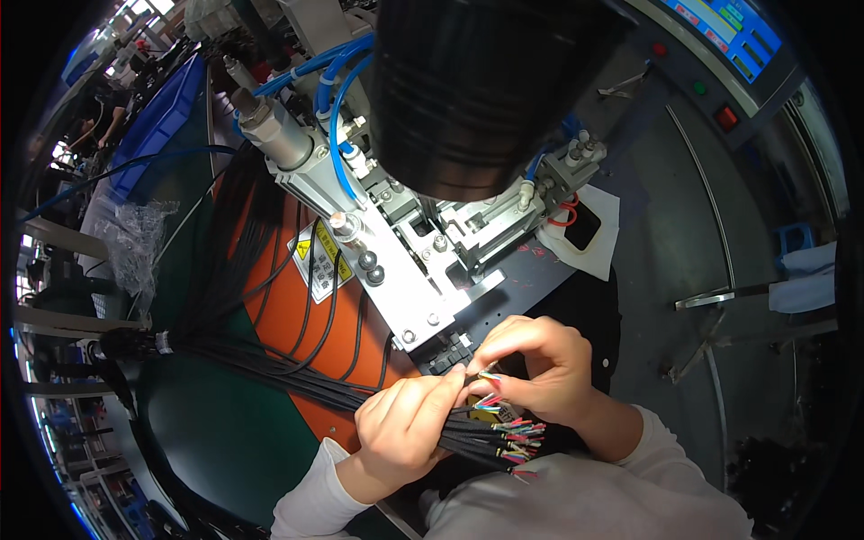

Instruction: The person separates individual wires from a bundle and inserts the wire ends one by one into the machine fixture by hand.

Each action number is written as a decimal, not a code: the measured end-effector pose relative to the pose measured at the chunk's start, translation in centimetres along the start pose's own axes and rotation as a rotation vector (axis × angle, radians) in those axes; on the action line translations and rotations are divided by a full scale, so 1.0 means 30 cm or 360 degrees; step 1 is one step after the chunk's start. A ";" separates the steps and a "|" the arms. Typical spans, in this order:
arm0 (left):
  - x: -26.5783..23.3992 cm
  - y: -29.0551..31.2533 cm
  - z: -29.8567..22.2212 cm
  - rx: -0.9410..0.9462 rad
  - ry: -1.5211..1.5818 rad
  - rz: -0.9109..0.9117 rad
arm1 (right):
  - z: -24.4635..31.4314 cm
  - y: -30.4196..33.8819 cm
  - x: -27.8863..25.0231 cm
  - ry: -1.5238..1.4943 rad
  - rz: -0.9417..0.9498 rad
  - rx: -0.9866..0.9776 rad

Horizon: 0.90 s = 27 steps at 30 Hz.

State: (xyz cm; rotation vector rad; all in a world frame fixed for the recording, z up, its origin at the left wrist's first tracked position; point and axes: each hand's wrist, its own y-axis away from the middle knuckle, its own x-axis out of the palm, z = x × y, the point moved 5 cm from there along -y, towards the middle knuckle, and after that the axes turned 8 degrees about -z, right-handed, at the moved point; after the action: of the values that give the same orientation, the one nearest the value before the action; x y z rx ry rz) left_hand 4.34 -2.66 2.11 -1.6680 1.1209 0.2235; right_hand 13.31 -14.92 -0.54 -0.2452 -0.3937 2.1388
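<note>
My left hand [407, 421] is closed round a black cable near its stripped end. Close beside it, my right hand [544, 367] pinches at the thin coloured wires [490, 378] that fan out of that end. Fingertips of both hands almost meet, and the exact grip between them is partly hidden. Under my left hand runs a bundle of black cables [468, 435], their ends showing red, white, green and blue wires [520, 436]. Just beyond my fingers sits a small black fixture [447, 354] at the front of a metal pneumatic machine [396, 270].
A large black cylinder [486, 99] hangs over the machine. Blue air hoses [335, 90] loop at its left. The cable bundle trails left over an orange mat [315, 396] and green surface [216, 441]. A screen [733, 36] and a red switch [725, 116] are at upper right.
</note>
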 end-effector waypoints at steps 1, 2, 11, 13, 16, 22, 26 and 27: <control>-0.005 -0.004 0.001 -0.0036 0.0059 -0.0046 | 0.003 0.004 -0.006 -0.0051 -0.0153 -0.0066; -0.005 -0.007 -0.002 -0.0036 0.0062 -0.0046 | 0.007 0.005 -0.014 -0.0101 -0.0305 -0.0131; -0.018 0.004 0.003 -0.0070 0.0103 -0.0061 | -0.026 -0.003 0.030 -0.0482 -0.0216 0.0358; -0.014 0.003 0.000 -0.0063 0.0074 -0.0006 | -0.026 0.007 0.034 -0.0528 -0.0267 0.0384; -0.006 0.012 -0.009 0.0012 -0.0097 0.0012 | -0.015 0.013 0.020 -0.0277 -0.0351 0.0289; 0.004 0.011 -0.017 0.0185 -0.0324 -0.0055 | 0.031 -0.018 -0.027 0.0317 -0.0049 0.0082; 0.006 0.014 -0.015 0.0139 -0.0275 -0.0098 | -0.051 0.011 -0.020 -0.0605 0.0144 0.0907; 0.012 0.014 -0.017 0.0153 -0.0344 -0.0056 | -0.068 0.015 -0.018 -0.0746 0.0100 0.0862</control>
State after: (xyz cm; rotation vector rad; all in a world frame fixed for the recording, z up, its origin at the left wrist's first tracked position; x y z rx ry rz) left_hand 4.03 -3.30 1.84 -1.5374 0.9259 0.3148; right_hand 13.94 -15.23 -2.59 0.5655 -0.0549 2.2652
